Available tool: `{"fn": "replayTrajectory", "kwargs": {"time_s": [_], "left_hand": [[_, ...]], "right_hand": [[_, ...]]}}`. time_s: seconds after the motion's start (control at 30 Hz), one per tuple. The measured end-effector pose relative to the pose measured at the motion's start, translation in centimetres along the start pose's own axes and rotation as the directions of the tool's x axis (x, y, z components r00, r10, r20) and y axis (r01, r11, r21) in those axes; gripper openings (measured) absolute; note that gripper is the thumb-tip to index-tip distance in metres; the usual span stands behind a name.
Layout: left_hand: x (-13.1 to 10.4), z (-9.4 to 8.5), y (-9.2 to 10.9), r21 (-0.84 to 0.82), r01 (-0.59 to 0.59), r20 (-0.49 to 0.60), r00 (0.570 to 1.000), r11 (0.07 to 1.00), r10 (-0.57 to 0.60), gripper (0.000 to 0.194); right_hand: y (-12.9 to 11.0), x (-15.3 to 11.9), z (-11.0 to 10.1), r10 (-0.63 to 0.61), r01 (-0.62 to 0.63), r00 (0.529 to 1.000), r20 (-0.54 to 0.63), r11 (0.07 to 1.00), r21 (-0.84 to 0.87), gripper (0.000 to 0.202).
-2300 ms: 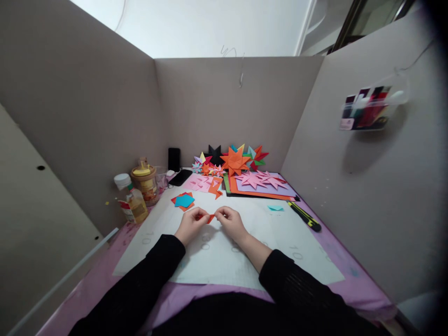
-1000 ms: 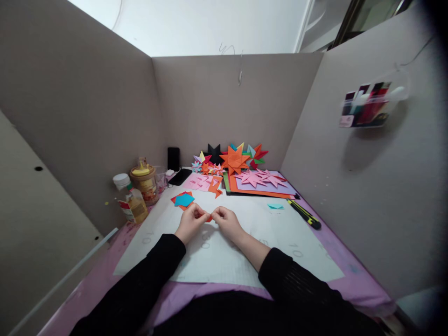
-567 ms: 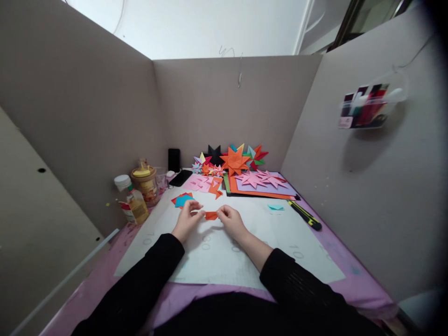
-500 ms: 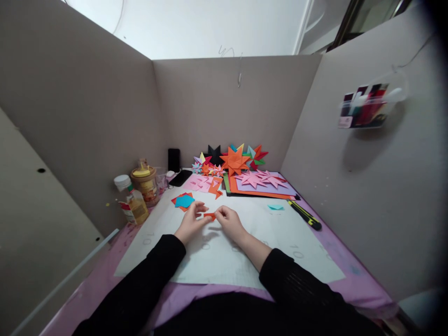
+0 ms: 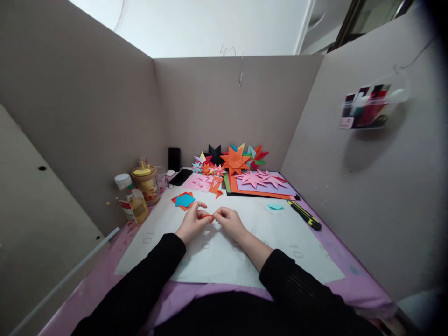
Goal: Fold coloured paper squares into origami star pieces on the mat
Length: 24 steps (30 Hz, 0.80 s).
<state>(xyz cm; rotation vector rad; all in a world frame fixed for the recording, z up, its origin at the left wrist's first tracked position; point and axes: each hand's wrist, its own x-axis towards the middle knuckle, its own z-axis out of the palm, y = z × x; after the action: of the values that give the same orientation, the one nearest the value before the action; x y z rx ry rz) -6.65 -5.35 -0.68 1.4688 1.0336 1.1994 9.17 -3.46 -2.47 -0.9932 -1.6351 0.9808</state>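
Observation:
A small folded piece of orange-red paper [image 5: 207,217] is held between my two hands, just above the white sheet. My left hand [image 5: 192,221] pinches it from the left, thumb along its near side and fingers curved behind. From the right, the closed thumb and forefinger of my right hand [image 5: 228,221] grip its other end. My fingers cover much of the paper, so its folds are hard to make out. Behind my left hand lies a small stack of blue and orange-red paper [image 5: 185,200]. To the right sits a folded light-blue paper piece [image 5: 276,207].
A yellow-and-black box cutter [image 5: 304,214] lies at the right edge of the white sheet [image 5: 224,266]. At the back stand several folded paper stars [image 5: 235,160], with pink stars [image 5: 252,179] on stacked coloured paper. A glass bottle [image 5: 133,200], a lidded cup [image 5: 144,184] and a phone [image 5: 181,177] are on the left.
The orange-red paper has tilted between my fingers and shows less of its surface. My right hand has shifted slightly left, closer to my left thumb.

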Motion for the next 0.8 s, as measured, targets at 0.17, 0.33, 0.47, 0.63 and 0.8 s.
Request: {"fn": "replayTrajectory", "kwargs": {"time_s": [0.17,0.33,0.47,0.63,0.8], "left_hand": [[0.1,0.1,-0.4,0.017,-0.014,-0.011,1.0,1.0,0.014,0.039],[0.1,0.3,-0.5,0.044,-0.01,-0.037,0.999,0.999,0.012,0.038],[0.2,0.0,-0.7,0.033,-0.014,-0.047,0.999,0.999,0.015,0.037],[0.3,-0.5,-1.2,0.052,0.023,-0.113,0.993,0.998,-0.017,0.038],[0.4,-0.2,-1.3,0.079,0.007,-0.078,0.997,0.997,-0.001,0.038]], "right_hand": [[0.2,0.1,-0.4,0.062,-0.064,0.998,0.027,0.995,0.08,0.016],[0.1,0.0,-0.5,0.099,-0.101,0.995,0.019,0.988,0.115,0.018],[0.4,0.3,-1.0,0.115,-0.116,0.993,0.012,0.983,0.146,0.019],[0.8,0.9,-1.8,0.136,-0.113,0.984,-0.116,0.976,0.185,0.024],[0.7,0.6,-0.5,0.039,-0.043,0.999,0.038,0.993,0.11,0.018]]}}
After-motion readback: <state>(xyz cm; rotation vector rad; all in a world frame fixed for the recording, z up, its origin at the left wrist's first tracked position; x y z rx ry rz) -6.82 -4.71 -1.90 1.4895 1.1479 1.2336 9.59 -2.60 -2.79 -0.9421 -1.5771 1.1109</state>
